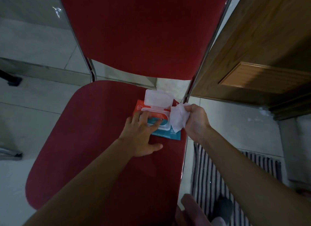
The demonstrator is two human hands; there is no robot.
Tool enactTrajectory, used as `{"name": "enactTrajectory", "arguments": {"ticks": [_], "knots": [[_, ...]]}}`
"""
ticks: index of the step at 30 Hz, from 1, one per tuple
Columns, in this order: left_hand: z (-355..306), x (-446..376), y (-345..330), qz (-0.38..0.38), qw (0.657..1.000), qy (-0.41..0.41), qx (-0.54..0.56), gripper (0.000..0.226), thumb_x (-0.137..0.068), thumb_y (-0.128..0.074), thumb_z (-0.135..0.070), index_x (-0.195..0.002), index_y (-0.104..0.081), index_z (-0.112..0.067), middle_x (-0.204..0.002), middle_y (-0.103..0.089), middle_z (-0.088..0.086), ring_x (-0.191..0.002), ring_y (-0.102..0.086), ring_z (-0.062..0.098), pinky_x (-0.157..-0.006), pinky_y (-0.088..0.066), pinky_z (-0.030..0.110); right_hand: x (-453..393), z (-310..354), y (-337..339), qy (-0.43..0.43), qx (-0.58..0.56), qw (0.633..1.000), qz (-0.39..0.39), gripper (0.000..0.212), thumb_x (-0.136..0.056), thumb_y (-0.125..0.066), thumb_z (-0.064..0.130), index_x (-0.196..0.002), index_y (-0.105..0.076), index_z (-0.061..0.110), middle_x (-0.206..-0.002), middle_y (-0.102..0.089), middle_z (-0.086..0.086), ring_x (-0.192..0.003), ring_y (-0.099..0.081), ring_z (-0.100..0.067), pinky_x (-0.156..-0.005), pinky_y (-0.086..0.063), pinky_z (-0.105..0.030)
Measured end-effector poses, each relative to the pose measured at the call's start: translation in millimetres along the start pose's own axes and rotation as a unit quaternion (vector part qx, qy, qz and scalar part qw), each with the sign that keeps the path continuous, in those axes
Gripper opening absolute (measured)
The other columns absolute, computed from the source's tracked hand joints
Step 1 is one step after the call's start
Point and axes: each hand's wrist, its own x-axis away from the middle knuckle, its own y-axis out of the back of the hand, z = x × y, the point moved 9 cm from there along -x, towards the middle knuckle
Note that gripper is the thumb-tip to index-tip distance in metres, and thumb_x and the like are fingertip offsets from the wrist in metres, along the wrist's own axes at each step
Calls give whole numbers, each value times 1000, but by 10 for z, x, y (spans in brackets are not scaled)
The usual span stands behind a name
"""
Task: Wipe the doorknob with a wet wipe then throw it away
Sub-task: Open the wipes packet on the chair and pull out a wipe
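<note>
**Wipe out of the pack, doorknob not in view**

Nearest the camera: two bare forearms reaching forward over a red chair. A striped mat lies on the floor to the right, below the right arm.

Left hand: flat, fingers spread, pressing down on the wipe pack. It grips nothing; it only pins the pack to the seat. Fingertips sit at the pack's opening.

Right hand: closed on the wipe, pinched at its upper right corner. The wipe hangs crumpled to the left of the fist, over the pack's right end; whether it still touches the opening cannot be told. Its long axis runs roughly top to bottom, loose end pointing down toward the pack's near corner.

Pack: lies across the seat near the right edge, long axis left to right, lid flipped open and standing toward the chair back.

Beyond: wooden door at right, behind the chair frame. Only the lower panels show; no knob visible, so its height and side cannot be told.

Judgement: the door lies right and ahead of the wipe, and the right hand, nearer it, already holds the wipe. The next move likely goes up and right.
</note>
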Motion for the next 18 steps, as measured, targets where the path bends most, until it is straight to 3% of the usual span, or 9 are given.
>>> {"name": "enactTrajectory", "arguments": {"ticks": [3,5,8,10,12,14,15,16,18], "knots": [[8,-14,-2,19,1000,2,-10,86,-72,-48,-69,-142,-8,-36,-143,-14,8,-133,-14,30,-105,-25,53,-4,21,-26,14,-15,1000,7,24,-88,-33,7,-81,-56,7,-100,-62,-14,-93,-59,-26,-98,-41,-40],[15,-9,-26,34,999,8,7,88,-72,-48,-70,-142,-6,-37,-144,-11,7,-134,-12,29,-106,-23,56,-19,39,-25,29,9,1000,3,23,-87,-37,7,-92,-59,6,-110,-60,-16,-105,-56,-29,-104,-39,-43],[-4,31,-59,30,998,15,56,87,-72,-51,-68,-141,-8,-38,-145,-7,5,-136,-7,27,-111,-14,57,-6,92,-86,45,7,999,26,31,-88,-37,7,-114,-55,6,-112,-59,-13,-105,-55,-27,-99,-42,-41],[12,65,-84,13,990,32,134,82,-73,-57,-61,-141,-17,-38,-146,-8,1,-139,-6,21,-114,-6,56,34,135,-140,48,9,998,42,32,-87,-37,6,-112,-56,3,-109,-60,-14,-101,-56,-27,-97,-44,-40],[119,108,4,-78,945,78,307,66,-72,-67,-44,-132,-41,-30,-143,-28,-1,-136,-24,17,-116,-12,44,66,168,-139,59,28,997,43,25,-85,-36,4,-90,-61,5,-92,-64,-11,-87,-59,-24,-86,-47,-36],[344,190,93,-212,834,145,488,39,-72,-70,-17,-108,-57,-19,-119,-53,1,-115,-51,20,-100,-36,21,105,163,-107,61,54,996,37,30,-84,-34,1,-64,-55,9,-61,-63,-1,-65,-58,-16,-67,-46,-27],[424,236,121,-259,786,167,535,34,-72,-68,-8,-102,-54,-18,-110,-56,2,-106,-54,20,-92,-41,20,123,132,-77,59,78,995,34,34,-84,-33,-1,-57,-51,9,-50,-60,1,-55,-56,-13,-58,-44,-23],[462,263,152,-290,766,168,548,35,-73,-65,-7,-102,-49,-18,-110,-55,3,-105,-53,19,-92,-44,25,162,101,-73,57,109,992,39,36,-84,-32,-3,-55,-51,8,-46,-58,0,-50,-55,-11,-53,-43,-19],[415,276,232,-301,804,127,497,46,-76,-60,-13,-117,-41,-20,-124,-44,2,-116,-45,17,-98,-40,33,206,3,-84,54,188,979,61,33,-85,-30,-5,-69,-59,-1,-61,-61,-8,-61,-58,-13,-55,-46,-17]]}}
